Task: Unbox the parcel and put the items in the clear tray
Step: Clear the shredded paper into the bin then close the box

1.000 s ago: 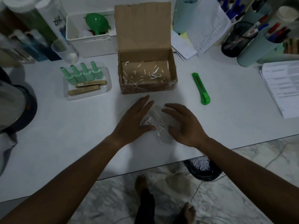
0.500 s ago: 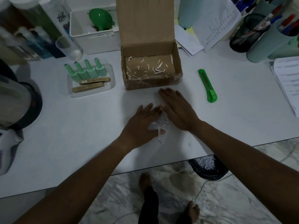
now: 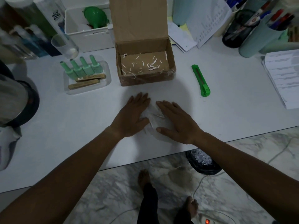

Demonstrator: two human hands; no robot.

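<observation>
The cardboard parcel box (image 3: pixel 145 67) stands open on the white table, lid flap up, with only white paper shreds on its floor. Left of it the clear tray (image 3: pixel 106 78) holds several mint-green bottles (image 3: pixel 82 67) and two slim tan boxes (image 3: pixel 87 80). In front of the box, my left hand (image 3: pixel 132 115) and my right hand (image 3: pixel 176 122) lie flat, palms down, on either side of a small heap of clear plastic wrap and paper shreds (image 3: pixel 154 118). Both hands touch the heap at its edges; neither grips it.
A green box cutter (image 3: pixel 201 80) lies right of the box. A white bin (image 3: pixel 88 32) with a green object, bottles and a cup crowd the back left. Pen holders (image 3: pixel 239 28) and papers (image 3: pixel 284 75) fill the right. A black waste bin (image 3: pixel 202 160) sits under the table's edge.
Both hands have slid over the table and closed in around the plastic and shreds, pushing them into a tighter heap. The right hand pulled back from near the box.
</observation>
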